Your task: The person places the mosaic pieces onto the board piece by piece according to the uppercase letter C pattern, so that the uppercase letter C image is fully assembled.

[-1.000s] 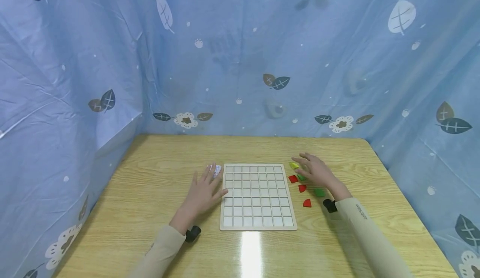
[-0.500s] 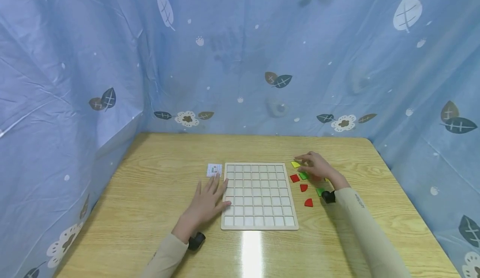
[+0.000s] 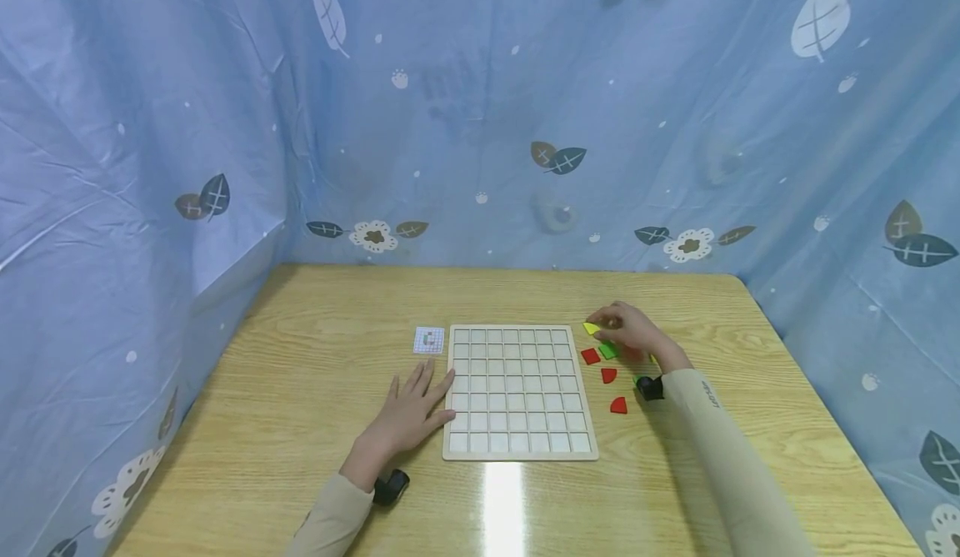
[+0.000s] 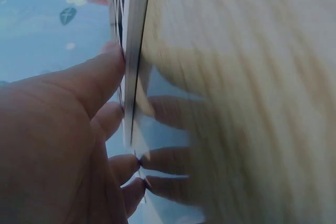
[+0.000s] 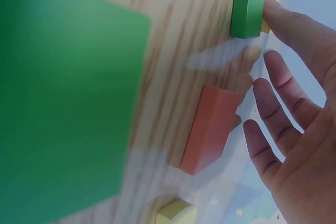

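Observation:
My left hand [image 3: 405,415] lies with spread fingers at the left edge of a white grid board [image 3: 520,456]; its thumb and fingertips touch the rim, as the left wrist view also shows. Beyond the board's upper right corner, my right hand [image 3: 632,329] pinches a yellow quarter-round tile [image 3: 591,328] between thumb and index finger. In the right wrist view the thumb meets this yellow tile [image 5: 266,14] just behind a green tile [image 5: 248,6]. The other fingers extend loosely over the table near a red tile [image 5: 210,129].
Red tiles [image 3: 590,357] and a green tile [image 3: 608,351] lie along the board's right side, with more tiles partly hidden under the right hand and wrist. A small printed card [image 3: 428,340] sits left of the board. A blue patterned curtain [image 3: 480,123] surrounds the wooden table [image 3: 337,307].
My right thumb and index finger have closed in on the yellow tile. My left hand has come away from over the card, uncovering it, and settled against the board's left edge.

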A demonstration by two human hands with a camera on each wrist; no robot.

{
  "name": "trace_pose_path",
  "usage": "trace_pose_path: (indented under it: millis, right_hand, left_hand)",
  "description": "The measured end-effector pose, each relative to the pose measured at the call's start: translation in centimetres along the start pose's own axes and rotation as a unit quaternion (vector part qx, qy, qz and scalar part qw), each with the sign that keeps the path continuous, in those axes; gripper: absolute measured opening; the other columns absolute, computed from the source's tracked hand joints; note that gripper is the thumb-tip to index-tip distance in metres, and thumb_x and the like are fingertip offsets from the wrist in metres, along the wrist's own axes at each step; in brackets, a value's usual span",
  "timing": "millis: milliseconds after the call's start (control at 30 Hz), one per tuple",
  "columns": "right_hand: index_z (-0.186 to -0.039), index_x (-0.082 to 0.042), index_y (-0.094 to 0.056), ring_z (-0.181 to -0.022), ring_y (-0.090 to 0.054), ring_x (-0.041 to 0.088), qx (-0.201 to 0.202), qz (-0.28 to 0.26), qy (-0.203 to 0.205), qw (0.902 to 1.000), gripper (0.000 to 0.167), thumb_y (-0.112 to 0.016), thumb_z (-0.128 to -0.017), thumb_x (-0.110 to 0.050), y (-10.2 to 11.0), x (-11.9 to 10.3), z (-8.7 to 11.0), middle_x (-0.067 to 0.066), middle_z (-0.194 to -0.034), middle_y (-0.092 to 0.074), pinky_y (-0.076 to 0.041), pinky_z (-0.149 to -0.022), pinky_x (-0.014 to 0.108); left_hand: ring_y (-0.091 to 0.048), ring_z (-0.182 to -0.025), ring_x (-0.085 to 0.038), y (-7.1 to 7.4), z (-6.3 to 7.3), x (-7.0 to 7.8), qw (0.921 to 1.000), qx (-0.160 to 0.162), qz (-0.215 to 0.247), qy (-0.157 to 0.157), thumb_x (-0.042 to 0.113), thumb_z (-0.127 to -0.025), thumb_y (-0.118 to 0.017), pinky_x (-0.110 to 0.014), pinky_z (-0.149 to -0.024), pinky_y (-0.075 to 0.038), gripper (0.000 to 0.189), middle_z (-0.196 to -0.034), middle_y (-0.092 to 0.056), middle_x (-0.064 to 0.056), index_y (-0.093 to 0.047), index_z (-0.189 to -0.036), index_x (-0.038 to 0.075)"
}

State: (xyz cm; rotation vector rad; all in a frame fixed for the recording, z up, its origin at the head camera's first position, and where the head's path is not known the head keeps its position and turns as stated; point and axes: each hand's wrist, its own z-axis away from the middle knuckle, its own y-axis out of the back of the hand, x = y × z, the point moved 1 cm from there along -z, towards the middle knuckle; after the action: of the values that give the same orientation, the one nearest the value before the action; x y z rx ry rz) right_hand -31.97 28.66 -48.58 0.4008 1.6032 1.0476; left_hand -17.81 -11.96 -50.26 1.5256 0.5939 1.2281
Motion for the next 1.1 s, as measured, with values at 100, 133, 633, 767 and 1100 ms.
trace_pose_path:
  millis: [100, 133, 633, 767, 1100]
  right_hand:
    - [-0.110, -0.005, -0.066, -0.084, -0.051, 0.023, 0.004, 0.000, -0.006, 1.0000, 0.025, -0.066, -0.086, -0.013, -0.11, 0.02, -0.13, 0.012, -0.097, -0.055, -0.044, -0.074, 0.039]
    - [-0.110, -0.005, -0.066, -0.084, -0.051, 0.023, 0.005, -0.001, -0.006, 1.0000, 0.025, -0.066, -0.086, -0.013, -0.13, 0.00, -0.15, 0.012, -0.097, -0.055, -0.044, -0.074, 0.039]
    - [-0.110, -0.003, -0.065, -0.087, -0.055, 0.026, 0.009, 0.005, -0.011, 0.9999, 0.025, -0.065, -0.087, -0.013, -0.18, -0.32, -0.25, 0.014, -0.098, -0.057, -0.046, -0.076, 0.042]
    - [-0.110, -0.004, -0.065, -0.085, -0.054, 0.024, 0.011, 0.011, -0.009, 0.9998, 0.025, -0.065, -0.087, -0.014, -0.20, -0.31, -0.22, 0.012, -0.096, -0.057, -0.046, -0.074, 0.040]
    - [-0.108, -0.002, -0.065, -0.086, -0.056, 0.027, 0.021, 0.015, 0.006, 0.9997, 0.025, -0.066, -0.086, -0.015, -0.42, -0.96, 0.08, 0.013, -0.094, -0.057, -0.047, -0.077, 0.046]
  left_hand:
    - [-0.008, -0.142, -0.036, 0.10, 0.10, -0.01, 1.0000, -0.005, 0.008, 0.000, 0.045, -0.095, -0.044, -0.064, -0.108, -0.005, 0.061, -0.154, -0.010, -0.018, -0.027, -0.147, 0.019]
    - [-0.008, -0.142, -0.036, 0.12, 0.11, -0.01, 0.9999, -0.005, 0.010, 0.000, 0.045, -0.095, -0.043, -0.064, -0.108, -0.005, 0.060, -0.154, -0.010, -0.018, -0.027, -0.147, 0.019]
    - [-0.005, -0.142, -0.036, -0.14, -0.09, -0.41, 0.9997, -0.010, 0.020, -0.002, 0.046, -0.095, -0.043, -0.064, -0.108, -0.003, 0.061, -0.155, -0.009, -0.017, -0.026, -0.148, 0.020]
    - [-0.005, -0.142, -0.035, -0.05, -0.14, -0.35, 0.9998, -0.014, 0.016, 0.001, 0.046, -0.096, -0.042, -0.064, -0.108, -0.003, 0.060, -0.155, -0.009, -0.016, -0.026, -0.148, 0.021]
    - [-0.007, -0.142, -0.036, 0.25, -0.07, -0.17, 0.9997, -0.013, 0.019, 0.001, 0.045, -0.096, -0.043, -0.064, -0.108, -0.003, 0.060, -0.154, -0.010, -0.017, -0.027, -0.147, 0.020]
